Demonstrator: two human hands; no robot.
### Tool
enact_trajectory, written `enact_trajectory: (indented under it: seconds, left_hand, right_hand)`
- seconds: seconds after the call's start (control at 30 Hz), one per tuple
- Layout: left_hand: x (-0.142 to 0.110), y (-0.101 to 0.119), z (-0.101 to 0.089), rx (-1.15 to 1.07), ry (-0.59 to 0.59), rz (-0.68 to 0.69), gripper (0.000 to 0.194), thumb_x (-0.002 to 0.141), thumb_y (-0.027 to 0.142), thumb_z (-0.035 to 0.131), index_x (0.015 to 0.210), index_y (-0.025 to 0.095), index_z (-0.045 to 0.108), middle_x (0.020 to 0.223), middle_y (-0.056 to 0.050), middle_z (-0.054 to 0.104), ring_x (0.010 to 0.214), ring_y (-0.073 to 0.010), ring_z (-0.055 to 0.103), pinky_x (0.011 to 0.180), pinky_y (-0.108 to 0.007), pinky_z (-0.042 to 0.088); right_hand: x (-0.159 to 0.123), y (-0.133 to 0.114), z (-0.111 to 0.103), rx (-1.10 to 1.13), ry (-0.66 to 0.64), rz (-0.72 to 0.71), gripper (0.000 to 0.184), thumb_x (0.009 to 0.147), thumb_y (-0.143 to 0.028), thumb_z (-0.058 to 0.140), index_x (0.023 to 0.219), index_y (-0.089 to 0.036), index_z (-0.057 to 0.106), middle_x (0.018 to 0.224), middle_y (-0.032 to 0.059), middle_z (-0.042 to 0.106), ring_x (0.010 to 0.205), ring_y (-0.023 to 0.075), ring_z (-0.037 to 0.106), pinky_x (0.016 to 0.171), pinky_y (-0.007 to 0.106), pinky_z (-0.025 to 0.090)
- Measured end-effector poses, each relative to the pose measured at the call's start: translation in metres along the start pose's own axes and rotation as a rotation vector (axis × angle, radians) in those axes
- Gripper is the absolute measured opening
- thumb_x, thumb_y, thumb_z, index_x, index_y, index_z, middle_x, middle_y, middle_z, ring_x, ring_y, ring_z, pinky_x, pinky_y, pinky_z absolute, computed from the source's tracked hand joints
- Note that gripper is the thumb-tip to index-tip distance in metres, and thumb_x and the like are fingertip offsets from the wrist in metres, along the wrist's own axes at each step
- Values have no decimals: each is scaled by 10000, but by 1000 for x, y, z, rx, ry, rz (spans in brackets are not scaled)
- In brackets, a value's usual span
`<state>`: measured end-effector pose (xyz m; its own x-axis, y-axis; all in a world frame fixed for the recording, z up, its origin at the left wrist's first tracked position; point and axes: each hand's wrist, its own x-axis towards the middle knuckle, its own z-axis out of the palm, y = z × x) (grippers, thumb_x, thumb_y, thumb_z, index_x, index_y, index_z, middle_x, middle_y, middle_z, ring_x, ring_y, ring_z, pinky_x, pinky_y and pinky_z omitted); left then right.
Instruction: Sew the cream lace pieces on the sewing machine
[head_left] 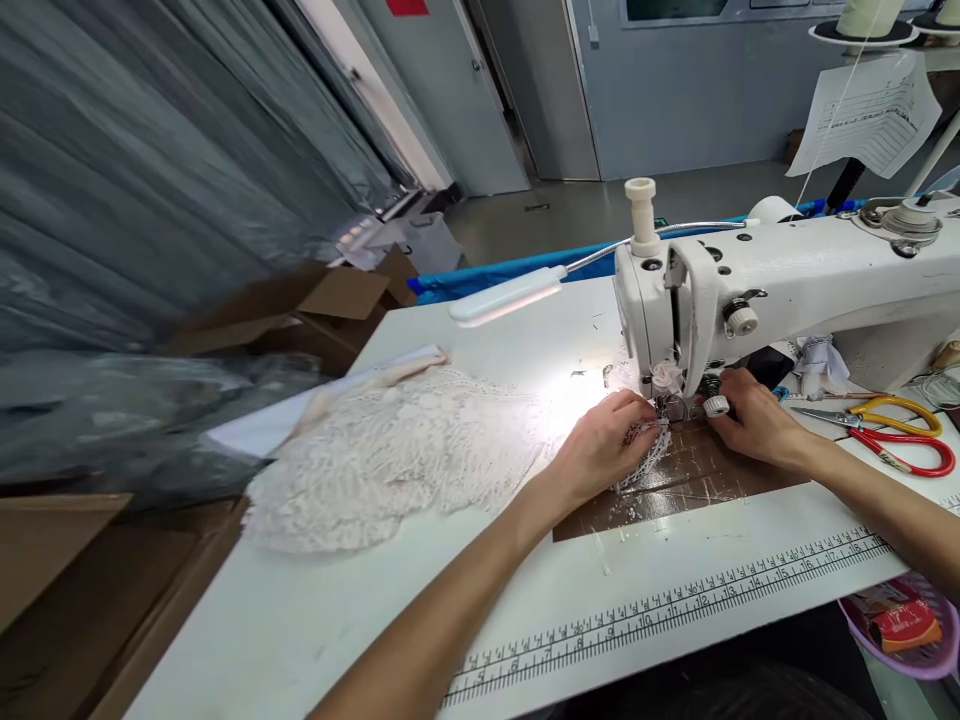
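Note:
My left hand (606, 440) is closed on a bunched edge of white lace fabric (654, 452), just left of the needle area of a white sewing machine (675, 300). My right hand (756, 420) is on the other side of the needle area, against a small white knob (716, 406). Its fingers are curled in, and their tips are partly hidden by machine parts, so what they pinch does not show. A large heap of white lace (405, 455) spreads over the table to the left, lit at its right end by a lamp (510, 296).
Scissors with red and yellow handles (892, 430) lie right of my right hand. A printed ruler strip (645, 620) runs along the table's front edge. Open cardboard boxes (345, 292) stand at the left. A purple basket (926, 655) sits below the table at the right.

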<state>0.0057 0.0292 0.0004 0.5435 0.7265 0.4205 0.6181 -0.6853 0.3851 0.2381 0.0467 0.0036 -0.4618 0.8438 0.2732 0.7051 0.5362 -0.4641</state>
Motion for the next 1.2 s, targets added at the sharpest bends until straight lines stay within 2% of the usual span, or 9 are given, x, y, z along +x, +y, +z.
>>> enact_trajectory:
  seconds: [0.17,0.27,0.43,0.57,0.73,0.9,1.03,1.2]
  left_hand:
    - [-2,-7,6,115,15,132,202,982,234,449,915,153,622,910,-72,669,800,-159,651,653,-305,576]
    - [-3,-10,9,221,37,213,240,997,224,423,882,150,621,893,-71,671,771,-153,639,646,-299,544]
    - [-3,-7,10,412,17,236,289,1001,184,391,825,166,620,859,-42,672,701,-137,595,630,-306,470]
    - [-2,-6,10,370,-31,242,311,998,148,383,779,162,603,851,-38,674,697,-136,580,639,-310,446]
    - [-3,-7,8,384,-59,246,304,994,135,382,780,156,598,868,-42,680,707,-140,589,647,-302,449]
    - [-4,-5,-4,296,-123,286,281,1005,194,377,929,138,641,958,-78,692,823,-163,636,744,-317,519]
    - [-7,-4,-7,262,-144,272,295,993,210,374,968,144,660,1007,-90,695,840,-170,647,772,-340,535]
    - [-8,-4,-6,295,-172,288,300,988,202,364,997,143,658,1025,-94,695,830,-172,642,756,-340,529]
  right_hand:
    - [-2,-5,15,47,41,33,181,859,-144,489,849,-166,669,852,75,616,855,205,557,764,312,464]
    - [-9,-2,19,-10,70,-31,184,864,-153,483,836,-159,665,843,86,604,880,225,538,775,343,469]
    - [-14,-7,17,47,92,-135,217,895,-170,447,827,-144,651,844,94,595,870,213,534,763,344,487]
    - [-14,-18,14,81,-9,-128,283,947,-222,417,849,-155,674,886,94,605,884,196,561,780,337,500]
    - [-16,-18,16,16,-50,-153,339,984,-272,391,1057,-173,706,902,110,591,883,210,545,755,345,488]
    - [-17,-15,19,-12,-111,-247,344,960,-245,405,1143,-181,690,968,131,578,795,188,523,730,348,472]
    - [-17,-16,15,45,-133,-188,335,939,-227,420,1135,-192,689,953,107,577,854,193,549,791,358,482]
    - [-15,-15,10,262,-86,26,311,908,-198,398,1012,-185,691,910,64,634,924,184,608,831,325,510]
